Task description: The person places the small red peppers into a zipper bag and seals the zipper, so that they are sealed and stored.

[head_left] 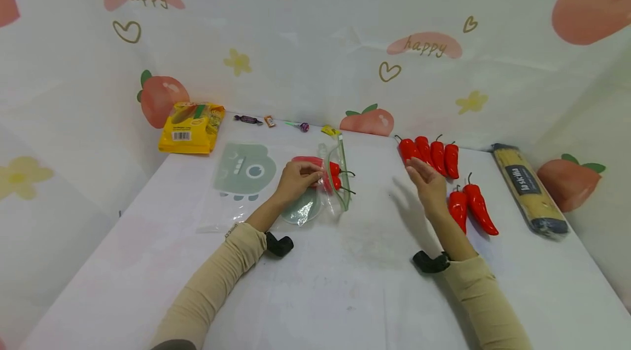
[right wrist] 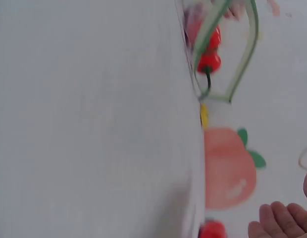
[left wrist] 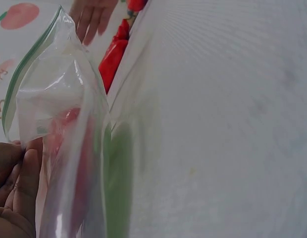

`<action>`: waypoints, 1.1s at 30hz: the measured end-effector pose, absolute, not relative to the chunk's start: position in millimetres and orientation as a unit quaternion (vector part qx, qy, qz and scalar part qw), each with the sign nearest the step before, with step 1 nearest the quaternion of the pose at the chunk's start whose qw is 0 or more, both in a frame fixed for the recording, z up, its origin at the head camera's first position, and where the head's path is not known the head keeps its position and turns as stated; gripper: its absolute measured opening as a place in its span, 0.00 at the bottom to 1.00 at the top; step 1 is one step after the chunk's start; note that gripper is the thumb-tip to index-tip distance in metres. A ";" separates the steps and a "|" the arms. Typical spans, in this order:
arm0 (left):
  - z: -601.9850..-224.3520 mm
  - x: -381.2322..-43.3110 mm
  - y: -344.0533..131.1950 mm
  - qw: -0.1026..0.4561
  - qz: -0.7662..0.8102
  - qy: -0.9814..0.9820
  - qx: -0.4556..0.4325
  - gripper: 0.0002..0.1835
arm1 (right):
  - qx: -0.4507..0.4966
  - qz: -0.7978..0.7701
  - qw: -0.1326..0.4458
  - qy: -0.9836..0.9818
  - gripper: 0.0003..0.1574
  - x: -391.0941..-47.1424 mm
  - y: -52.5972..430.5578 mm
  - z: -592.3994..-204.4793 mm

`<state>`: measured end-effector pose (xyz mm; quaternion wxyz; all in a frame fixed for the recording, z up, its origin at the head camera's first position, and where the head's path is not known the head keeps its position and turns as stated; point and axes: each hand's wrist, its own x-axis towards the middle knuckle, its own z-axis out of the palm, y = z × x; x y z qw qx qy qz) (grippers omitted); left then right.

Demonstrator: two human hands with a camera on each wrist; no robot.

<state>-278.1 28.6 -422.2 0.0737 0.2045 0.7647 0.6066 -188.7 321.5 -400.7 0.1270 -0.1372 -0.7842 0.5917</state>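
A clear zip bag [head_left: 340,147] with a green seal lies on the table, its mouth open toward the right. Inside it are two red chili peppers [head_left: 334,168], stems pointing out of the mouth. My left hand [head_left: 297,179] pinches the upper edge of the bag; the left wrist view shows thumb and fingers [left wrist: 27,186] together on the plastic. My right hand [head_left: 428,183] is raised over the table with nothing in it, fingers extended, near a row of several red peppers [head_left: 437,155]. Two more peppers [head_left: 479,210] lie beside the right forearm.
A yellow snack bag [head_left: 192,128] stands at the back left. Small wrapped candies [head_left: 248,119] and a lollipop [head_left: 304,127] lie along the back edge. A pack of pasta [head_left: 527,188] rests at the right. A bag printed with a green cartoon figure [head_left: 244,172] lies flat at left.
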 end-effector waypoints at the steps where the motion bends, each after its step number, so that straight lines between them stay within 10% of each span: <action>1: -421.8 -277.8 28.3 0.074 0.607 0.765 0.202 0.10 | -0.156 0.589 0.131 -0.782 0.35 -183.3 328.5 -398.4; 11: -423.2 -277.8 29.5 0.076 0.608 0.766 0.196 0.09 | -0.313 0.634 0.229 -0.669 0.29 -158.1 380.2 -397.7; 33: -421.6 -276.7 28.5 0.076 0.603 0.771 0.187 0.09 | -0.363 0.611 0.184 -0.680 0.33 -157.9 392.9 -406.6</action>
